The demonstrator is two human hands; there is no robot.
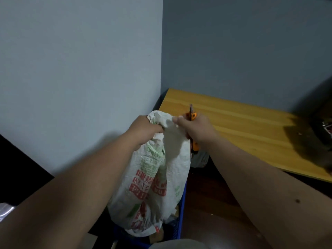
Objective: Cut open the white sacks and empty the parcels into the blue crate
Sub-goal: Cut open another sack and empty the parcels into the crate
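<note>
Pretty plain corner here: two blue-grey painted walls [80,69] meet just left of a yellow wooden bench [242,130] pushed against the darker right-hand wall. Floor [206,198] underneath is dark reddish-brown wood. Lighting's dim, with soft shadows on the left wall and something black [16,169] at the far left edge.

The woven sack [158,178] is white with red block characters and green print. At its two o'clock, the utility knife [192,131] is orange. The crate [181,218] is blue, the tabletop [242,126] honey-yellow wood grain, the wall [80,69] pale grey-blue.
</note>
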